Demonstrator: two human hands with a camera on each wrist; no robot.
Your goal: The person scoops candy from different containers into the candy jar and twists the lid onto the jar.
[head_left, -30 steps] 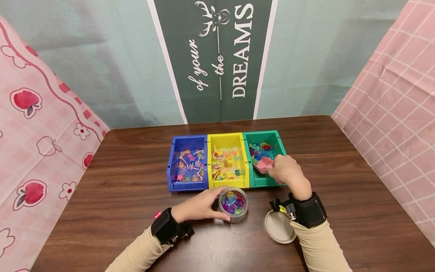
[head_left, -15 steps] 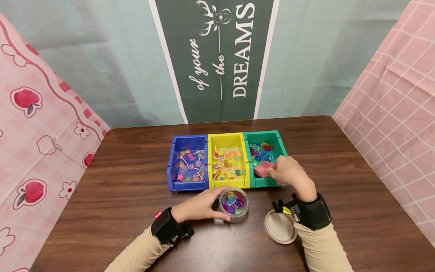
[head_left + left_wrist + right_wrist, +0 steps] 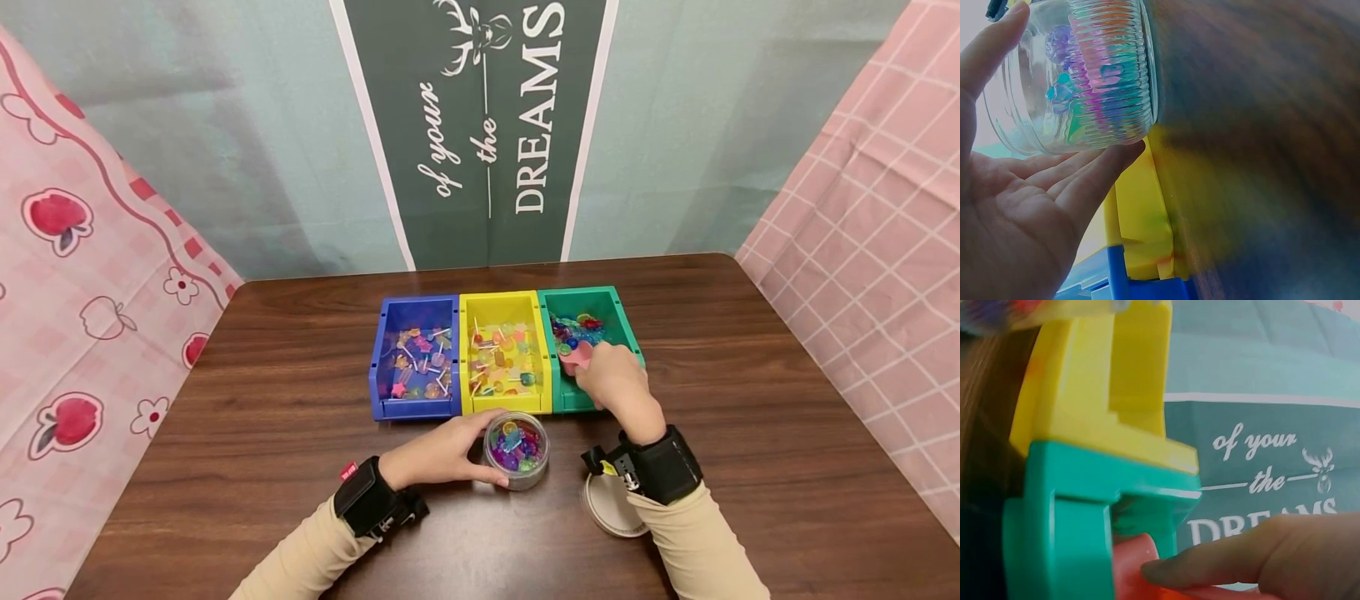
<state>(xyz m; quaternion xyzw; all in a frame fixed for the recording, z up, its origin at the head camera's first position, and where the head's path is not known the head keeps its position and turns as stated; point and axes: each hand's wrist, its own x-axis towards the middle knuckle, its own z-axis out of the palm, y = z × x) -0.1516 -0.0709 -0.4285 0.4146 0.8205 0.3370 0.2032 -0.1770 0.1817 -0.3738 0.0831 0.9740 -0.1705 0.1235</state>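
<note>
My left hand [image 3: 441, 454] holds a round clear jar [image 3: 517, 452] on the table, thumb on the near side and fingers on the far side. Colourful translucent charms fill part of the jar; in the left wrist view its ribbed wall [image 3: 1113, 69] shows. My right hand [image 3: 617, 382] grips a pink scoop [image 3: 576, 357] inside the green bin [image 3: 581, 405], its head against the pile of gem-like charms [image 3: 576, 332]. In the right wrist view, a finger lies on the scoop [image 3: 1132, 559], and most of the scoop is hidden.
A yellow bin [image 3: 504, 310] and a blue bin [image 3: 422, 312] stand joined to the green one, both holding small candy-shaped charms. A round lid [image 3: 609, 507] lies on the table [image 3: 300, 375], partly under the right forearm. Cloth hangs behind and at both sides.
My right hand first drew the scoop slightly back and levelled it, then pushed it left and forward into the green bin's charms. The left hand and jar stay in place.
</note>
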